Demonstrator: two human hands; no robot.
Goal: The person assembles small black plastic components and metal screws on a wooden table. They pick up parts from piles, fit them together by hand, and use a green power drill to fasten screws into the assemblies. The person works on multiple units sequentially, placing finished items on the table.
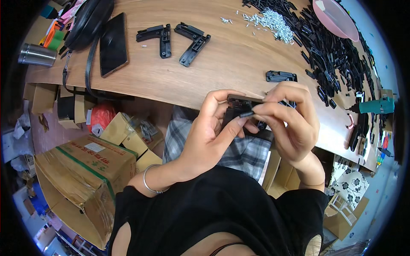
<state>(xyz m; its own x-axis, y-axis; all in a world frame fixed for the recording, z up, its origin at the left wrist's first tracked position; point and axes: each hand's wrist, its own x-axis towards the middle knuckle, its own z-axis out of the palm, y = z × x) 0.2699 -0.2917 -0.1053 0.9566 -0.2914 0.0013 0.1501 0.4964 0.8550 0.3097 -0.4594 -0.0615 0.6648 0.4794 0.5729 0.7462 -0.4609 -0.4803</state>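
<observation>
In front of my chest, just off the table's front edge, my left hand [213,138] is closed round a black plastic housing [232,112]. The thumb and fingers of my right hand [297,121] pinch a small black plastic piece [246,114] against that housing; whether it is seated cannot be made out. My fingers hide much of both parts. Just beyond my right hand lies another black housing part [281,77]. Farther left, two L-shaped black assemblies, one upright [165,42] and one slanted [194,45], rest on the table.
Small silver screws [273,27] lie heaped beside a big pile of black plastic parts [326,53]. A pink bowl [337,19] and a teal power tool [378,105] are at right. At left are a phone [114,45], a black bag [89,25] and a steel cup [37,55]. Cardboard boxes [89,164] stand below.
</observation>
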